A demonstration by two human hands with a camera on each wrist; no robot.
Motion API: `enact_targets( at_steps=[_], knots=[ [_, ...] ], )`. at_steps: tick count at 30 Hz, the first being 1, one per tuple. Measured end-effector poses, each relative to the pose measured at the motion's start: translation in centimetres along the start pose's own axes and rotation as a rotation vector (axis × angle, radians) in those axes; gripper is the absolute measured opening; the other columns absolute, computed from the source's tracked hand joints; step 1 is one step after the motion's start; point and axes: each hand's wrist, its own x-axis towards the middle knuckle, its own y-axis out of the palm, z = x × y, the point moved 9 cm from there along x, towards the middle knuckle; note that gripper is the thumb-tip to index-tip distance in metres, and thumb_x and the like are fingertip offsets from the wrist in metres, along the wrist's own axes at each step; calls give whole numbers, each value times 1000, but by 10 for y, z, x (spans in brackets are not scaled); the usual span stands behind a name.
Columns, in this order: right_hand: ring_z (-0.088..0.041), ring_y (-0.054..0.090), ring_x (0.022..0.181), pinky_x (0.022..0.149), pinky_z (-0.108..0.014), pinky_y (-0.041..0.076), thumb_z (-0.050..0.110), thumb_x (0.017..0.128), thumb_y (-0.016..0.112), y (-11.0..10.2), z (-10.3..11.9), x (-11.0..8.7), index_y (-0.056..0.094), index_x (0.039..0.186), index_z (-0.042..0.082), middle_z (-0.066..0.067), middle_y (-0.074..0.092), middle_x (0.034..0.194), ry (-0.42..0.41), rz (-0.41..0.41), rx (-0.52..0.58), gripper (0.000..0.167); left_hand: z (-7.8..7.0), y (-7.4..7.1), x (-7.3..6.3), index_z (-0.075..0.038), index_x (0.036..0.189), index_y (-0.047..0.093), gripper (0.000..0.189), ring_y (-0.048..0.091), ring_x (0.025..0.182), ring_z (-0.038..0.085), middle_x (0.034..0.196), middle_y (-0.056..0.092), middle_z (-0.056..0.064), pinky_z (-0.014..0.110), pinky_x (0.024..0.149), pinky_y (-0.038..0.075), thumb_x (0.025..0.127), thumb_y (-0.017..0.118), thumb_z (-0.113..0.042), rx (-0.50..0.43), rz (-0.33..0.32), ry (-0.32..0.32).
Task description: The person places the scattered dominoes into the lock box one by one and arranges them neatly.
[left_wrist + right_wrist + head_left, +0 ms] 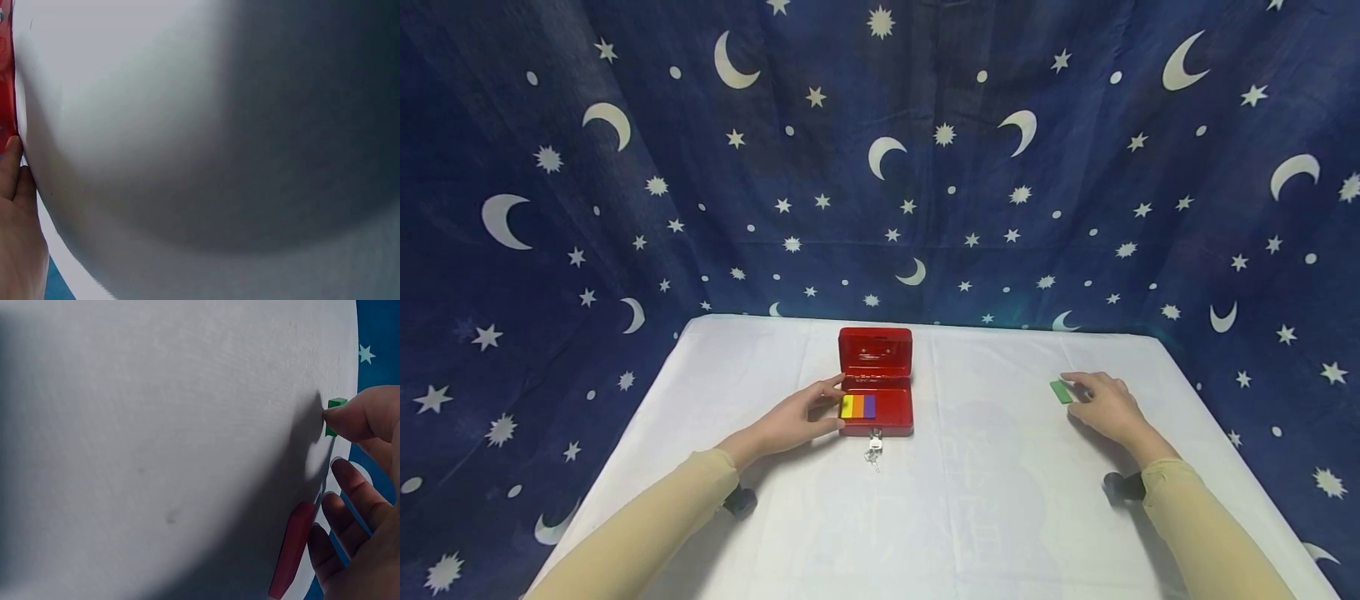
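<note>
A red metal box [895, 408] stands with its lid [876, 353] raised. Inside its left part, yellow, orange and purple blocks [858, 407] lie side by side. My left hand [797, 418] touches the box's left side, thumb near the front and fingers farther back; the left wrist view shows fairly straight fingers [11, 165] against the red wall. Far to the right, my right hand [1105, 407] pinches a green block [1061, 392] between thumb and index finger. Below its other fingers lies a red block [292, 550], hidden by the hand in the head view.
A small padlock with keys [874, 446] hangs at the box's front. White cloth [985, 500] covers the table, and a dark blue curtain [940, 200] with moons and stars rises behind its back edge.
</note>
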Motion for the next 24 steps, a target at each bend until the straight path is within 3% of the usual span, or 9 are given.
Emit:
enact_targets(
  at_steps=[24],
  knots=[
    [-49,43,117,95,-71,38,18,90,68,1,0,5,55,144,6,-31,48,137,1,35,-6,57,1,1,1,-29,132,58,50,41,145,13,162,30,-22,58,118,31,90,77,-47,1,0,8]
  ],
)
